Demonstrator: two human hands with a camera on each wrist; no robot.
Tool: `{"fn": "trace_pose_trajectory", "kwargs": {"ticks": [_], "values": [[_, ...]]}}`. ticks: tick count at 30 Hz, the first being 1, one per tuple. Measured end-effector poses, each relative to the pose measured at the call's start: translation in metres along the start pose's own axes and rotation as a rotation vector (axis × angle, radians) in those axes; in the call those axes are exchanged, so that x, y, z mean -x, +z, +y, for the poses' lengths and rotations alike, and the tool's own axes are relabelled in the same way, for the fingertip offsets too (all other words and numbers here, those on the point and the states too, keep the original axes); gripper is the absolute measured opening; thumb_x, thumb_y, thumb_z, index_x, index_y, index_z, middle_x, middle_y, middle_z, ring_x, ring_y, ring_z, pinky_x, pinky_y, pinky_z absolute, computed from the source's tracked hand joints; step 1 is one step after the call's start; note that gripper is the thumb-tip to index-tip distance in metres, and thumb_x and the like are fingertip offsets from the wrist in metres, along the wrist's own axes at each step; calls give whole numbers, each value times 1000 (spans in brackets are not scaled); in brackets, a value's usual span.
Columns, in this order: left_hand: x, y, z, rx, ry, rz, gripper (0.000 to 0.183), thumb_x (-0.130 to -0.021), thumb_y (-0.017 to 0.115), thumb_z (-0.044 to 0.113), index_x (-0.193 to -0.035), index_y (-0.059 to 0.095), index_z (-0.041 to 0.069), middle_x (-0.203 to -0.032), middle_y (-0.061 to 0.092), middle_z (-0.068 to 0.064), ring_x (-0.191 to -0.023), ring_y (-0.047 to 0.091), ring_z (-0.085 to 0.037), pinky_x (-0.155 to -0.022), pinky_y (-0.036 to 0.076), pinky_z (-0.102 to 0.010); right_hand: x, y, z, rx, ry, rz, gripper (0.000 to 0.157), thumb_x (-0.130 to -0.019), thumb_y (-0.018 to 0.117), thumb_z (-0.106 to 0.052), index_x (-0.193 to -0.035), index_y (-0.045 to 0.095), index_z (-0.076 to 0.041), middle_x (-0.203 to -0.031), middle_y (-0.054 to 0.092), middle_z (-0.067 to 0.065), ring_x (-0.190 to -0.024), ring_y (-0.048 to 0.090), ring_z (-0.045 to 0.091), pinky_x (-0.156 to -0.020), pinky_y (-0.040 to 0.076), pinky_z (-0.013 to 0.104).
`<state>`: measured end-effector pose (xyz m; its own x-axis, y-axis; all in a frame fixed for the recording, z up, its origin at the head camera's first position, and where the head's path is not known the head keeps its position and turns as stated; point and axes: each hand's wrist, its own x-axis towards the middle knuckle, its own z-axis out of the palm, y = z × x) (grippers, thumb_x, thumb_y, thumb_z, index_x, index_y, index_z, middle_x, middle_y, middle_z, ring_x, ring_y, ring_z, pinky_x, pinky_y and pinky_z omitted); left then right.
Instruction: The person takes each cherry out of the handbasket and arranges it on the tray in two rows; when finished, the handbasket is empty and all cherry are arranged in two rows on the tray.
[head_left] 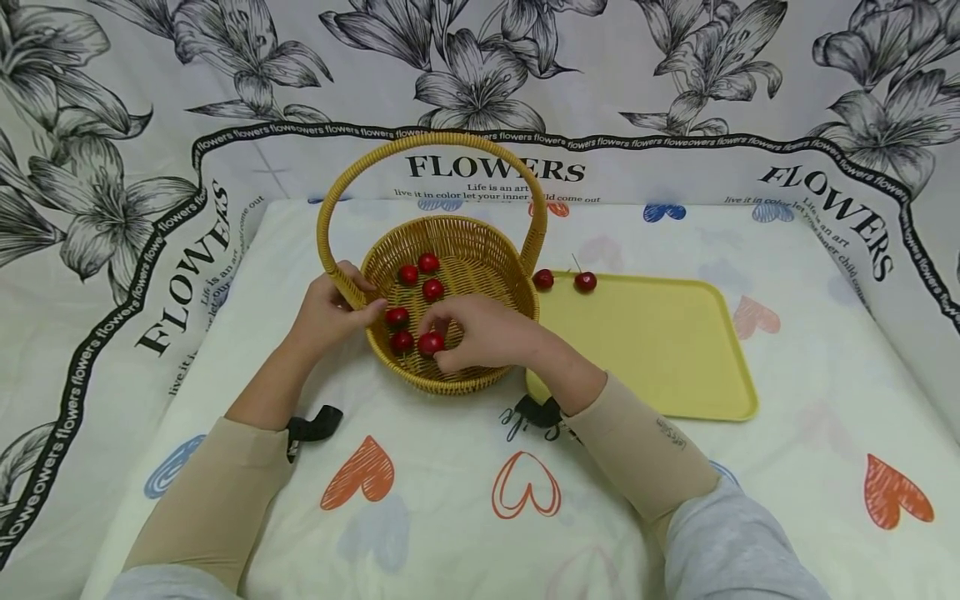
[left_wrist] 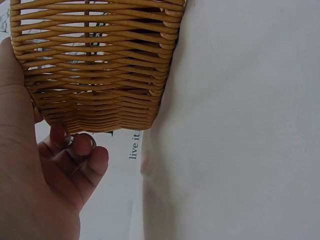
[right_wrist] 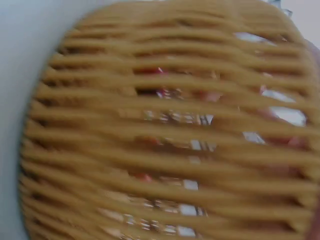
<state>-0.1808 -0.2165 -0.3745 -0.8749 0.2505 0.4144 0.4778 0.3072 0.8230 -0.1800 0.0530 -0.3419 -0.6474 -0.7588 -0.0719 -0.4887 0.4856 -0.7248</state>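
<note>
Five red cherries (head_left: 432, 289) lie inside the round woven basket (head_left: 442, 386), all toward its left half: three farther back, two nearer to you beside the rim. Your right hand (head_left: 483, 329) reaches down into the basket and pinches one more cherry (head_left: 431, 344) between thumb and fingers, just beside the nearest of the five. Your left hand (head_left: 333, 308) grips the basket's left side where the tall arched handle (head_left: 450, 139) meets it, your thumb along the rim and your fingers round the outside. From your left wrist you see that hand against the woven wall, fingertips bent; from your right wrist, blurred weave fills most of the view, with bits of red showing through the gaps.

To the right of the basket, a yellow tray (head_left: 645, 350) lies flat on the table (head_left: 450, 467), which is spread with a white heart-printed cloth. Two cherries (head_left: 585, 282) sit at the tray's far edge, the left one close to the basket, the right one with its stem upright.
</note>
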Motion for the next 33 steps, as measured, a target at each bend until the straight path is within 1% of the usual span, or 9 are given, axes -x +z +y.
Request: {"fn": "trace_pose_trajectory", "kwargs": {"ticks": [4, 6, 9, 13, 16, 20, 27, 30, 33], "values": [[0, 0, -2, 10, -8, 1, 19, -79, 72, -16, -92, 59, -16, -88, 59, -23, -75, 55, -13, -63, 49, -17, 8, -15, -3, -33, -7, 47, 35, -81, 73, -18, -115, 69, -20, -106, 65, -7, -97, 56, 17, -79, 50, 32], [1, 0, -3, 12, -18, 2, 18, -80, 72, -16, -93, 59, -16, -89, 59, -23, -75, 55, -13, -63, 49, -17, 14, -22, -3, -45, -13, 77, 34, -80, 73, -17, -114, 68, -20, -107, 64, -6, -97, 56, 19, -79, 49, 33], [1, 0, -4, 14, -17, -2, 18, -81, 72, -15, -93, 59, -16, -90, 59, -23, -75, 55, -11, -62, 49, -17, 22, -34, -3, -77, -28, 120, 34, -78, 71, -14, -112, 68, -19, -106, 64, -4, -93, 54, 21, -75, 47, 34], [0, 0, -3, 0, -12, -8, 18, -81, 72, -14, -94, 59, -15, -90, 59, -22, -74, 54, -11, -61, 48, -18, 34, -51, -1, -138, -36, 163, 35, -78, 70, -9, -112, 68, -17, -106, 62, 0, -81, 49, 23, -67, 41, 36], [1, -1, -2, -11, -17, -11, 18, -82, 73, -13, -94, 60, -14, -88, 59, -21, -73, 53, -11, -60, 47, -19, 44, -63, 2, -175, -23, 186, 34, -79, 70, -6, -112, 68, -15, -103, 61, 4, -82, 48, 26, -68, 41, 36], [1, -2, -2, -7, -21, -14, 18, -82, 73, -13, -94, 60, -14, -88, 59, -20, -73, 53, -12, -61, 48, -19, 55, -79, 8, -170, 3, 227, 31, -80, 70, -6, -110, 68, -14, -96, 59, 9, -86, 50, 28, -68, 42, 36], [1, -2, -3, 4, -8, -17, 17, -82, 72, -14, -93, 59, -13, -89, 59, -20, -73, 53, -11, -61, 47, -19, 79, -104, 21, -172, 6, 313, 27, -83, 66, 1, -108, 67, -9, -99, 61, 8, -88, 50, 28, -67, 42, 33], [1, -2, -4, 3, -7, -20, 18, -82, 72, -14, -94, 59, -14, -88, 59, -21, -73, 53, -11, -61, 47, -19, 89, -112, 29, -209, 38, 348, 28, -86, 64, 3, -112, 65, -6, -98, 61, 12, -81, 58, 28, -68, 48, 31], [1, -1, -3, -4, -15, -22, 18, -82, 72, -13, -94, 59, -14, -88, 59, -21, -73, 53, -11, -61, 47, -19, 98, -120, 38, -216, 82, 389, 28, -88, 64, 2, -116, 65, -6, -96, 62, 13, -79, 60, 27, -66, 48, 30]]}}
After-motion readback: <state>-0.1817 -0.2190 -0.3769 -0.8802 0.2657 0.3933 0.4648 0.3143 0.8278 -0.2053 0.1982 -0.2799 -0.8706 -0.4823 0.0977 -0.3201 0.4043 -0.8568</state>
